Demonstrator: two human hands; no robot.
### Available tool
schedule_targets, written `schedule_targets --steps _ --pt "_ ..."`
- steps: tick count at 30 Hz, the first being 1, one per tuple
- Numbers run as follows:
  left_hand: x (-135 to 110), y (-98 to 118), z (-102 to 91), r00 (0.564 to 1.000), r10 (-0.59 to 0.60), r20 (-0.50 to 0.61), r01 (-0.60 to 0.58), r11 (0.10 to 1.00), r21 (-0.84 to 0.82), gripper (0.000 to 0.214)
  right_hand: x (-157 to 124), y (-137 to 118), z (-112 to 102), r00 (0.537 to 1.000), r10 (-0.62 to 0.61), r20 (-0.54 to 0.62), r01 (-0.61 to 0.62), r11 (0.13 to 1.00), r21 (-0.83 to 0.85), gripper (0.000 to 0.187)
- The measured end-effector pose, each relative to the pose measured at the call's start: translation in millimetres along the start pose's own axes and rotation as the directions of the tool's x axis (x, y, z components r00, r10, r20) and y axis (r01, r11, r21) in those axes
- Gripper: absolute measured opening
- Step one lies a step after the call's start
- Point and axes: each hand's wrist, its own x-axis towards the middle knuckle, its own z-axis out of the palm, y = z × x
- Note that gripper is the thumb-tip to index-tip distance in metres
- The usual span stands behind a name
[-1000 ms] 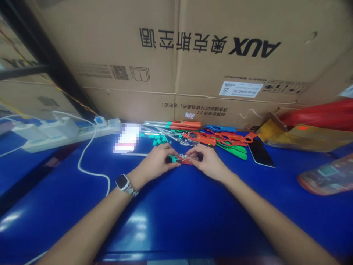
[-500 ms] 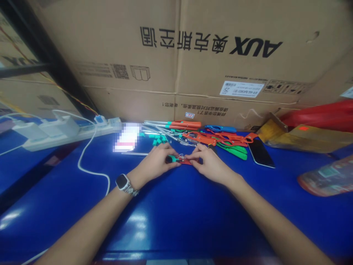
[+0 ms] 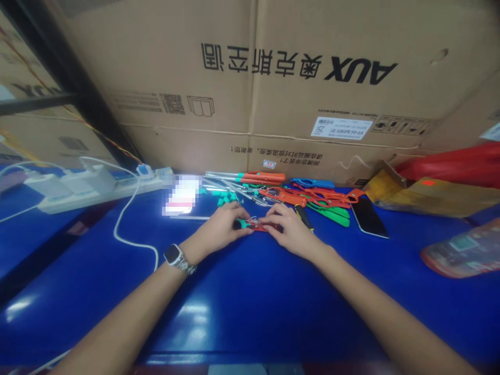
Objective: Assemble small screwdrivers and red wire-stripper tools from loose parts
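Observation:
A long-necked lighter (image 3: pixel 258 227) with an orange-red body lies low over the blue table, between my two hands. Its thin metal tube (image 3: pixel 189 217) points out to the left, and a teal collar (image 3: pixel 242 224) shows at my fingertips. My left hand (image 3: pixel 222 228), with a watch (image 3: pixel 172 254) on the wrist, is closed around the collar end. At the body, the thumb and fingers of my right hand (image 3: pixel 289 229) pinch close to thin pale wires (image 3: pixel 253 220). Fingers partly cover the body, so its small inner parts are hard to make out.
Behind my hands lie several orange lighter shells (image 3: pixel 289 196), green shells (image 3: pixel 332 213) and teal collars (image 3: pixel 226 199). A screwdriver (image 3: pixel 303 216) and a dark phone (image 3: pixel 369 217) sit to the right. A lit phone (image 3: pixel 183 195), power strip (image 3: pixel 70 198) and white cable (image 3: pixel 119 221) are left. Cardboard (image 3: pixel 281 109) stands behind.
My right hand has shifted slightly left along the lighter body, uncovering more of the screwdriver. My left hand keeps its grip. The view has moved a little.

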Motion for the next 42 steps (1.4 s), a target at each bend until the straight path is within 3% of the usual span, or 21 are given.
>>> schedule_targets --steps 5,14,22,32,42 --pt "0.4 -1.3 2.1 1.000 0.002 0.010 -0.001 0.999 -0.032 0.021 4.0 6.3 -3.5 0.991 -0.126 0.034 0.124 0.991 0.043 0.022" --pt "0.0 -1.7 3.1 1.000 0.011 0.010 -0.011 1.000 -0.010 0.022 4.3 3.3 -13.9 0.979 -0.199 0.035 0.199 0.980 0.011 0.022" --pt "-0.2 -1.3 2.5 1.000 0.002 0.020 -0.002 1.000 0.005 0.023 0.9 3.5 -8.8 0.990 -0.140 0.019 0.139 0.989 0.047 0.021" --pt "-0.5 -0.6 1.3 1.000 0.020 0.011 -0.021 1.000 0.008 0.023 4.0 5.9 -10.1 0.987 -0.156 0.032 0.154 0.986 0.058 0.022" --pt "-0.6 -1.1 1.3 1.000 0.006 0.022 -0.007 1.000 0.013 0.023 0.4 3.4 -16.3 0.987 -0.081 0.140 0.086 0.996 -0.030 0.025"
